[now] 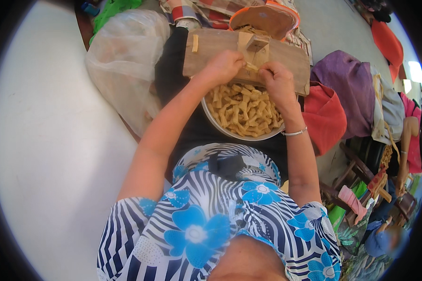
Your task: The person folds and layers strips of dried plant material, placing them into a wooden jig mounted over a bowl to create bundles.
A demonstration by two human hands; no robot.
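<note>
A wooden board (211, 51) lies across my lap with a small upright block fixture (257, 43) at its middle. Just in front of the fixture, my left hand (224, 67) and my right hand (278, 80) are both closed, fingertips pinching the two ends of a short pale tan strip (252, 66). Beneath the board's near edge sits a round bowl (211, 121) filled with tan, knotted-looking pieces (244, 108). One more tan strip (195, 43) lies by itself at the board's left end.
Beyond the board stands an orange-rimmed basin (266, 18) with flat tan pieces inside. Translucent plastic sheeting (126, 61) bulges at my left, beside a pale surface (47, 140). Red cloth (324, 117) and a purple bag (344, 91) are at my right; other people sit farther right.
</note>
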